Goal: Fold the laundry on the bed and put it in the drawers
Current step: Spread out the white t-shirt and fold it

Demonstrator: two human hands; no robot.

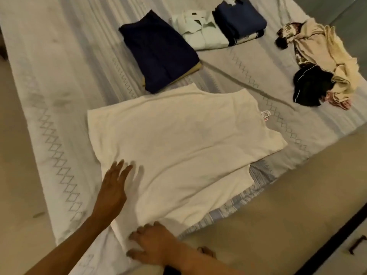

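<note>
White top (pixel 178 139); navy folded trousers (pixel 158 52); pale bedsheet (pixel 49 66), grey diamond pattern; cream crumpled garment (pixel 321 48).

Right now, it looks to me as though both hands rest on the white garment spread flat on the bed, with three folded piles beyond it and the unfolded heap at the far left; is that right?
Nearly. The head view shows the unfolded heap at the far right, not the left. The rest holds: the left hand and right hand rest on the white garment, with the navy pile, white shirt and blue pile beyond it.

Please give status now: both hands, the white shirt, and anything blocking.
Left hand and right hand open, flat on white shirt. Shirt spread on bed, not yet folded. Nothing in the way; folded stacks and unfolded pile lie beyond.
</note>
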